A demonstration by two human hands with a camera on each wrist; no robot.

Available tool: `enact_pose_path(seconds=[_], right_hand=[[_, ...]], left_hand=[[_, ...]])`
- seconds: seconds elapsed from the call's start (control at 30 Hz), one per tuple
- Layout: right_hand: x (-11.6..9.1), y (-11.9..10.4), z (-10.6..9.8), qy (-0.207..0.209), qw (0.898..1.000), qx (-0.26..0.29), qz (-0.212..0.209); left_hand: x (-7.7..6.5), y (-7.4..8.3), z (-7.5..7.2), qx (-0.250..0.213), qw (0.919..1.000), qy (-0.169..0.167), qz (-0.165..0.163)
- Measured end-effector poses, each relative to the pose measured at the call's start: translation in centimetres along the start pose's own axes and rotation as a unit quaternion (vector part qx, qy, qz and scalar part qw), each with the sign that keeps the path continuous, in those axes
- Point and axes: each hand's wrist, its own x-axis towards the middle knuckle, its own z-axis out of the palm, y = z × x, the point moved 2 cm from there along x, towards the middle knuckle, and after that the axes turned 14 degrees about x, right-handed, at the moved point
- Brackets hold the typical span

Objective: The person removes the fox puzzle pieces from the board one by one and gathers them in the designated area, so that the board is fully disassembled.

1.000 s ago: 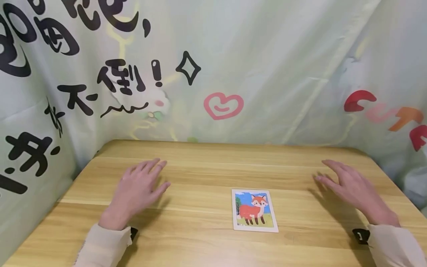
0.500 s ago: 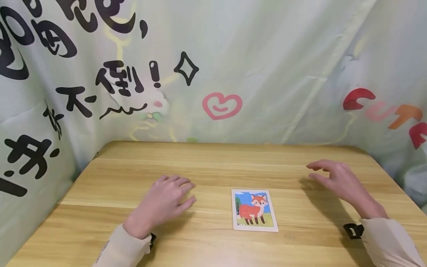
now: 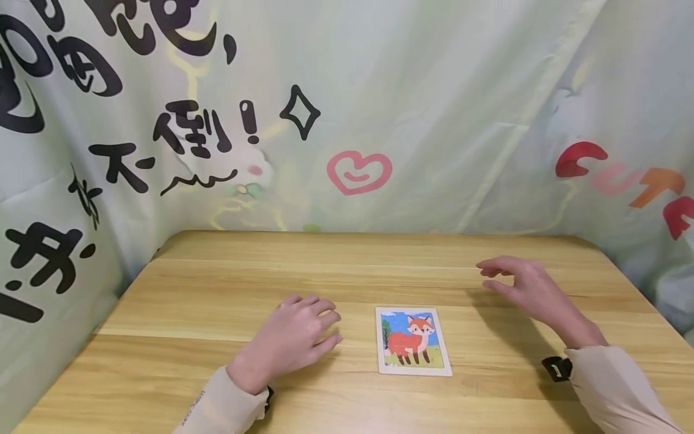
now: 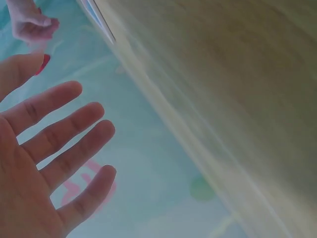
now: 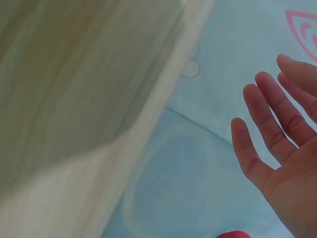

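A flat picture with a white border and an orange fox lies on the wooden table, a little right of the middle. My left hand hovers to the left of it, palm down, fingers spread and lightly bent, apart from the picture. In the left wrist view the fingers of that hand hold nothing. Up and to the right of the picture is my right hand, raised over the table with its fingers relaxed. The right wrist view shows this hand holding nothing too.
A pale curtain with printed black characters, a pink heart and coloured letters hangs behind the table and along its left side. A black wrist strap shows at the right sleeve.
My left hand has moved right and toward me, closer to the fox picture. My right hand has come left, its fingers bending a little more. The picture stays on the same spot.
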Motion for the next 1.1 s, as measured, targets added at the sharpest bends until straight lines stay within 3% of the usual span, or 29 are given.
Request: enact_pose_path(seconds=[0.63, 1.1], right_hand=[[0.9, -1.9, 1.4, -0.003, 0.999, 0.032, -0.036], [1.9, -2.9, 2.4, -0.011, 0.998, 0.037, -0.056]], left_hand=[[1.4, 1.6, -0.4, -0.013, 0.9983, -0.041, 0.038], [2.4, 3.1, -0.2, -0.01, 0.9965, -0.023, 0.08]])
